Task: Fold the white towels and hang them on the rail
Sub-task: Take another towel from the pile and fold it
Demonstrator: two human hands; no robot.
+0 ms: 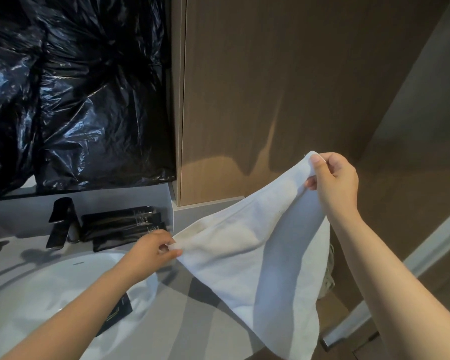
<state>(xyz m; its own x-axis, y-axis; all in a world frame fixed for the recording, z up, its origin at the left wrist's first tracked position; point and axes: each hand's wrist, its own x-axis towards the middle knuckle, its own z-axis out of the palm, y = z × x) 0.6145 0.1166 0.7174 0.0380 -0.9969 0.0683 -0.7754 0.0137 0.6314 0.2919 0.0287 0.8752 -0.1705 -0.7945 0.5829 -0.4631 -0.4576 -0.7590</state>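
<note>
A person held a white towel (244, 255) stretched between two bare hands above a grey bathroom table (192, 313). The left hand (153, 249) pinched one end of the towel's upper edge between thumb and curled fingers, low and just above the table's surface, near the rim of a white basin (50, 294). The right hand (333, 175) gripped the other end, fingers curled round the cloth, raised higher and further right in front of a wooden cabinet panel (296, 87). The held edge therefore ran on a slant, climbing from lower left to upper right, while the rest of the towel hung loose below it and draped past the table's front edge. No fold appeared to have been made yet. A chrome bar (348, 324), probably the rail, lay low on the right, under the right forearm and plainly nearer that arm than the left; the hanging cloth partly hid its near end. A black faucet (63, 222) and black sachets (122, 222) stood behind the basin, under crumpled black plastic sheeting (63, 87).
</note>
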